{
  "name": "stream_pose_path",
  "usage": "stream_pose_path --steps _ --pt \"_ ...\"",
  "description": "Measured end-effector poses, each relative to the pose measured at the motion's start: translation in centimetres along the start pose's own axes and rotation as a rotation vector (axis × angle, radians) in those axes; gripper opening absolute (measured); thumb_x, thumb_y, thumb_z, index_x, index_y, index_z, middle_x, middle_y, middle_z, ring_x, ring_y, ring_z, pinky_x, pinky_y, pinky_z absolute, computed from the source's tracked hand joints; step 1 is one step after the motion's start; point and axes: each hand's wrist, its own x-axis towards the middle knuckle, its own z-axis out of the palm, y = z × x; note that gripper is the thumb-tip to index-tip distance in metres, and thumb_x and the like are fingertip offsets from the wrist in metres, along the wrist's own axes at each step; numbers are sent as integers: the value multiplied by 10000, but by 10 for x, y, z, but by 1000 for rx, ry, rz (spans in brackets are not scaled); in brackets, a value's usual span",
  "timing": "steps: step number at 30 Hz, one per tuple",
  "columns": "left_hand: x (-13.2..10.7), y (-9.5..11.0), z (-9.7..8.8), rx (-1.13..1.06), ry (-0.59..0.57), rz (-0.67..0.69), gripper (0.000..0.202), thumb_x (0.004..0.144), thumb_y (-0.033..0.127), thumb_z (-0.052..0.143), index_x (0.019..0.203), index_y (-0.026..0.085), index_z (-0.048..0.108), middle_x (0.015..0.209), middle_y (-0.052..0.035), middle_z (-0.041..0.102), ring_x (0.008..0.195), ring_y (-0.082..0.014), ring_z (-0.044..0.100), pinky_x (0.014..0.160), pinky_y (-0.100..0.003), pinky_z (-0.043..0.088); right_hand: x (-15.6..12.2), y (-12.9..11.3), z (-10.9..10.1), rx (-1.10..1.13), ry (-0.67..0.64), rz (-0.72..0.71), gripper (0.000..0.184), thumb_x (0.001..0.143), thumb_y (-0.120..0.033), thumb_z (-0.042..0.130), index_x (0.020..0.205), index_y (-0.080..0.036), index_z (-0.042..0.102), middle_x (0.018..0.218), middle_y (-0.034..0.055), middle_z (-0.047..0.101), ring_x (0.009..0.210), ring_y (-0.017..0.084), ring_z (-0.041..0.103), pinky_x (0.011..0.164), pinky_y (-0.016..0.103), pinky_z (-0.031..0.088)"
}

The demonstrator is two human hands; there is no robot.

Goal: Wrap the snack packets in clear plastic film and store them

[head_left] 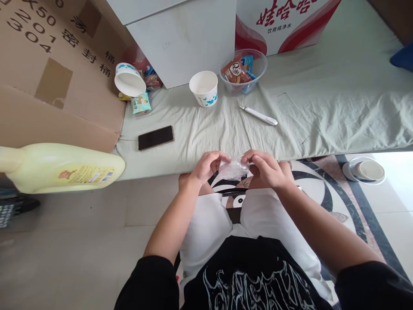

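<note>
A small piece of clear, crinkled plastic film (235, 168) is stretched between my two hands, over my lap at the table's near edge. My left hand (206, 168) pinches its left side with thumb and forefinger. On the other side, my right hand (265, 167) grips the right edge the same way. Whether the film encloses anything cannot be made out. Beyond my hands, a white paper cup (204, 89) with blue prints stands upright on the cloth. A white utility knife (258, 115) lies to its right.
A clear plastic bowl (260, 73) holds snack packets. A black phone (155, 137) lies left, near a tipped paper cup (129, 81) and more packets. Cartons (200, 38) line the back, and a large cardboard box (26, 107) and yellow bottle (67, 168) flank the left. A bowl (369, 170) sits lower right.
</note>
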Motion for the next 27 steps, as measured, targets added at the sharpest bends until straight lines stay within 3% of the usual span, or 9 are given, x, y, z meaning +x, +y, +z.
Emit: stream_pose_path --steps 4,6,9,11,13,16,19,23,27 --pt "8 1 -6 59 114 54 216 769 437 774 789 243 681 672 10 553 572 -115 440 568 -316 384 16 9 -7 -327 58 -181 419 1031 -524 405 1064 -211 682 1072 112 715 987 253 672 866 401 535" --pt "19 5 -14 94 265 125 283 699 337 813 903 257 634 717 28 568 598 -120 501 588 -303 421 34 20 -16 -483 174 -200 405 1034 -477 389 1158 -206 663 1153 129 702 1068 271 658 920 413 523" --pt "44 23 -33 150 534 282 443 665 229 771 1045 268 548 850 24 647 701 -138 612 641 -280 486 65 40 -31 -695 284 -115 336 1002 -371 422 1187 -210 652 1159 130 700 1075 294 642 909 429 510" --pt "62 41 -49 280 685 387 326 691 198 735 931 252 522 798 29 617 721 -135 615 662 -266 492 81 51 -37 -799 293 -85 309 976 -324 445 1168 -204 655 1132 141 702 1062 316 628 913 453 492" --pt "80 60 -63 462 762 476 236 736 191 707 784 241 481 714 33 546 712 -136 587 655 -262 475 89 56 -37 -891 284 -81 302 972 -314 446 1152 -196 658 1100 151 698 1053 334 608 926 477 466" --pt "107 84 -77 624 783 588 269 765 177 715 722 239 456 673 26 494 738 -154 583 663 -279 462 89 57 -31 -1000 278 -70 320 986 -334 435 1166 -188 656 1081 158 684 1049 348 579 919 492 436" --pt "139 103 -82 725 707 606 302 752 154 755 713 242 468 672 10 509 825 -195 626 719 -312 477 86 54 -26 -1066 263 -84 302 990 -345 443 1146 -197 655 1057 148 682 1026 345 567 889 482 424" --pt "188 126 -88 953 636 507 302 723 112 779 703 244 509 754 -39 596 964 -278 658 864 -389 503 87 50 -25 -1149 227 -100 261 983 -347 467 1094 -207 657 1059 137 685 1010 332 561 869 462 416" --pt "237 136 -95 1179 551 291 231 697 122 813 728 201 598 885 -87 657 1112 -326 651 1019 -464 480 88 48 -24 -1188 199 -92 257 970 -345 489 1099 -189 649 1053 144 673 995 329 554 851 455 414"
